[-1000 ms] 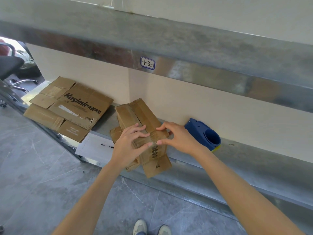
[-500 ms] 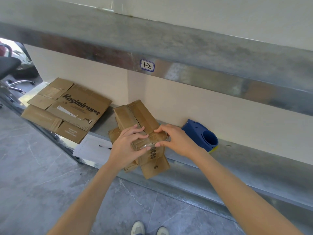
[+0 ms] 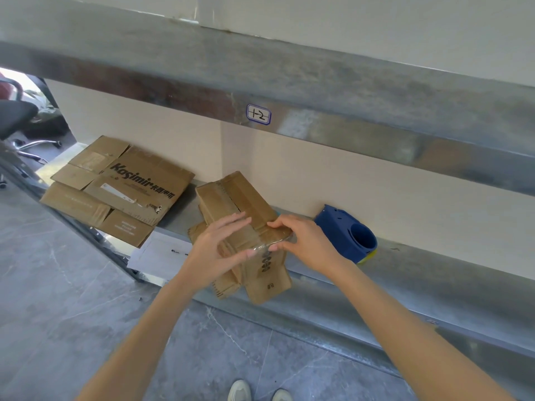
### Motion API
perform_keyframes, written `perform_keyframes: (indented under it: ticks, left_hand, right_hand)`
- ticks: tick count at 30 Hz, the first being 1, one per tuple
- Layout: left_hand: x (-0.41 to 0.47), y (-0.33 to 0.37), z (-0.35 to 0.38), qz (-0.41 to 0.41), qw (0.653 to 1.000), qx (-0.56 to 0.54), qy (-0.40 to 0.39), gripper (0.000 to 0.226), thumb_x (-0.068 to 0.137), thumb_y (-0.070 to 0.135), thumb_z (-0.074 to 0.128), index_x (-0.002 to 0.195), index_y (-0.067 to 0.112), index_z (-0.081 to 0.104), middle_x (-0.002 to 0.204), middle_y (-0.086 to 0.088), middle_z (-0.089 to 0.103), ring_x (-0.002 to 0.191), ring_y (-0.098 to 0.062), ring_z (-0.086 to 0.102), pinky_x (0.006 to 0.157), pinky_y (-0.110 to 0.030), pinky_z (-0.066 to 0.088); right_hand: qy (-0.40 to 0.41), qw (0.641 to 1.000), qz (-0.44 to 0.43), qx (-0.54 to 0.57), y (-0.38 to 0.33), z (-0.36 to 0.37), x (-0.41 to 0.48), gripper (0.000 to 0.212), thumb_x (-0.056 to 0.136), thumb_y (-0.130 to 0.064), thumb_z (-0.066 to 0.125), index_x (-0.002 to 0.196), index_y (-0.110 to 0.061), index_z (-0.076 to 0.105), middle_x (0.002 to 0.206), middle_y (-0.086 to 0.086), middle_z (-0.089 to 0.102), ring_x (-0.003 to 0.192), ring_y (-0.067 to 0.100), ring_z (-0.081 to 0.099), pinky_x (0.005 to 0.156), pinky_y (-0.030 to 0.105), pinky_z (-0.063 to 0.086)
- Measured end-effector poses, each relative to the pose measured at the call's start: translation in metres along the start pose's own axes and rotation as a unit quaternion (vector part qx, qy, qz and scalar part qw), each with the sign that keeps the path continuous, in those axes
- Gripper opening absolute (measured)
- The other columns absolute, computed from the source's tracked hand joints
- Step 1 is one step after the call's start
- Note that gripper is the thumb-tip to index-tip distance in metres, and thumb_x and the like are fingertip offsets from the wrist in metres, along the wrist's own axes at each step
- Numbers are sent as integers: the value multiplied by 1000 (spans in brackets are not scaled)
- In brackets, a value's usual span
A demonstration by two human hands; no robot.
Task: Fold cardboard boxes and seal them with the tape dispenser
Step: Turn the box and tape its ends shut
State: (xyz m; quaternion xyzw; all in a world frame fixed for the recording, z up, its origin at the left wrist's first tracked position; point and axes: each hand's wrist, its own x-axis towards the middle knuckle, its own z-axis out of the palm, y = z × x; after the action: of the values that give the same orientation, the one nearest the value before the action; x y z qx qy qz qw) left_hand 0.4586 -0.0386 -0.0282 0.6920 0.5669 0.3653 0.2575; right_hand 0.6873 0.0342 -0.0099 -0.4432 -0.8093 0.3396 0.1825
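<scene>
The box sits at mid-shelf, folded shut, its near end jutting toward the person so both hands can reach the seam. The left hand lies over the near top face with its fingers nearly straight and splayed. This grip closes on nothing and only presses, seemingly to keep the flaps down and stop the box sliding. The right hand, at 3 o'clock of the box, has thumb and fingers curled in a pinching grip on a glossy strip of tape along the near edge, likely rubbing it down over the corner. Whether the strip is fully stuck I cannot tell.

The dispenser rests on the shelf at 3 o'clock of the box, just past the right hand and free of both hands, which suggests the strip is already cut. A flat carton waits at 10 o'clock, with a paper sheet at 8 o'clock.

Against the earlier frames little differs. The box, dispenser and carton lie as they did, the left fingers look somewhat straighter, and the right hand has stayed at the same corner.
</scene>
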Motion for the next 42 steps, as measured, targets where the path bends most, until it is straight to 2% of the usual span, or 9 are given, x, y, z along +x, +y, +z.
perform_keyframes:
  ticks: [5,11,17,22,26,29,33,36,42]
  left_hand:
    - [12,-15,-41,-30,997,16,63,56,83,29,75,136,31,57,148,13,47,140,-8,37,118,-49,27]
    - [32,-47,-68,-121,990,64,-8,79,77,5,74,144,35,45,157,10,29,144,-16,27,116,-44,29]
    - [26,-54,-66,-128,987,102,-4,72,75,30,85,137,37,49,153,18,29,131,-7,37,104,-36,38]
    - [2,-48,-55,-107,984,129,54,66,71,45,85,127,37,50,156,16,26,139,-24,38,104,-55,44]
    - [-10,-38,-45,-134,977,150,77,62,74,47,82,126,34,49,162,16,20,140,-31,33,100,-51,41]
    - [-13,-38,-46,-129,980,137,62,61,73,43,84,123,40,48,162,17,17,138,-28,37,99,-51,45]
    - [-10,-51,-63,-112,991,71,-28,92,68,24,91,132,58,34,160,21,11,120,-24,56,80,-32,55]
    - [-3,-60,-78,-126,987,50,-84,116,63,13,93,146,51,22,164,12,8,106,-16,59,71,-19,51]
    - [-19,-66,-81,-121,987,79,-68,118,47,50,93,146,48,29,138,8,32,123,-15,37,109,-42,34]
  right_hand:
    - [-9,1000,4,27,1,-16,10,41,77,-28,81,115,-31,66,123,-25,55,116,-1,52,104,29,42]
    - [-68,998,10,17,7,-26,27,44,81,-14,78,112,-42,61,126,-28,47,123,5,48,101,43,47]
    - [-15,997,23,-71,8,-27,32,41,89,-28,71,127,-36,59,143,-14,39,130,10,43,103,35,41]
    - [4,998,40,-50,2,-23,22,54,92,0,58,137,-29,54,149,-6,37,131,15,44,107,32,39]
    - [-75,995,72,-11,-14,-20,15,79,82,7,56,149,-31,37,154,-1,31,139,16,35,111,28,33]
    - [-113,991,54,-52,-19,-8,16,83,83,-12,73,152,-31,31,146,2,38,129,18,43,106,29,39]
    - [-33,995,77,-61,-16,4,20,72,81,-23,79,142,-30,41,144,3,39,123,21,49,103,43,45]
    - [-40,996,54,-52,-14,3,21,64,83,-19,76,138,-29,45,142,1,41,122,19,48,103,42,44]
    - [-30,999,8,-39,-22,4,24,58,88,-12,70,139,-25,47,143,-2,42,116,12,50,105,34,42]
